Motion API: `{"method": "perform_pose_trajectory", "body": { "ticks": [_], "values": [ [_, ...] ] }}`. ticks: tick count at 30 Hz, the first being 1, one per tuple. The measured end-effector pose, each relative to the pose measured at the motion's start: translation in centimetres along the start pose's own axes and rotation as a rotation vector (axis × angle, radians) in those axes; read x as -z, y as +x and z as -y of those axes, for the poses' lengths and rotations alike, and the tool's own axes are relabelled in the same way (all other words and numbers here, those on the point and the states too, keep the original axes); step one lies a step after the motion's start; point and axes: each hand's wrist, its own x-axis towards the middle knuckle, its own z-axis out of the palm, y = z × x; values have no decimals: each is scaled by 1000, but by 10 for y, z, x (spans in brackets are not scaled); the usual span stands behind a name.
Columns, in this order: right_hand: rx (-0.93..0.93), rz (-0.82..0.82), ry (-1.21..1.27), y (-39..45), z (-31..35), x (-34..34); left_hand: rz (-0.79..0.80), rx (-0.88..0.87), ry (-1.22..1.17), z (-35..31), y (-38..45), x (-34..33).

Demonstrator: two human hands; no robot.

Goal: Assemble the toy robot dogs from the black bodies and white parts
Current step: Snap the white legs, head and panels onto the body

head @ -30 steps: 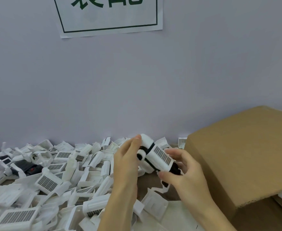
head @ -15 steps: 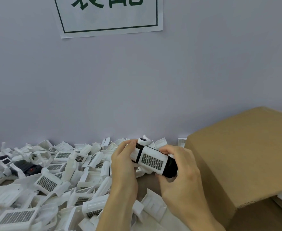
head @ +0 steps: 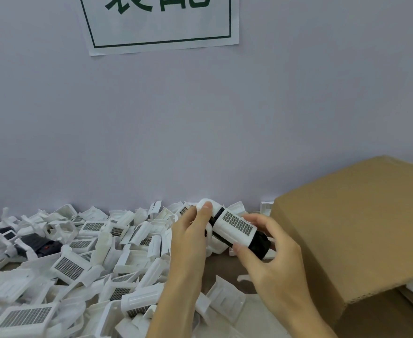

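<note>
A half-built toy robot dog [head: 234, 228] sits in mid-air between a person's two bare hands, just above the wooden tabletop [head: 221, 264] and close to the pale wall [head: 200, 118]. Its white shell with a dark grille patch [head: 237, 223] faces up, tilted down toward the right, and its black body [head: 259, 241] pokes out at the lower right end.

The right hand [head: 271, 254] grasps that black end, thumb pressed on the white shell's lower edge and fingers curled over the top. The left hand [head: 190, 242] closes on the rounded white part [head: 206, 206] at the upper left end, a fingertip [head: 207, 206] laid on top of it; both grips are tight around the toy, with no gap showing.

Open room is scarce. To the left, a deep heap of loose white parts [head: 78, 264] covers the table right up to the wall's foot, with a few black bodies [head: 42, 246] lying among them at the far left. To the right, a closed cardboard box [head: 359, 228] stands just beside the right hand, its near corner overhanging the table's lower right. A small patch of bare tabletop shows under the hands, bordered by more white pieces in front. A white paper sign [head: 161, 23] with a green frame hangs on the wall above.
</note>
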Motion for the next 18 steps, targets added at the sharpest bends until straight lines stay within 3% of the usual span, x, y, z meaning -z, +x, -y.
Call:
{"method": "perform_pose_trajectory", "body": {
  "ticks": [4, 11, 18],
  "values": [
    [-119, 17, 175, 2, 4, 4, 19, 25, 38, 0, 0, 1],
    [-167, 49, 224, 4, 5, 9, 157, 69, 75, -1, 1, 6],
    [-270, 136, 207, 8, 8, 9, 93, 173, -39, 6, 4, 1]
  ]
}}
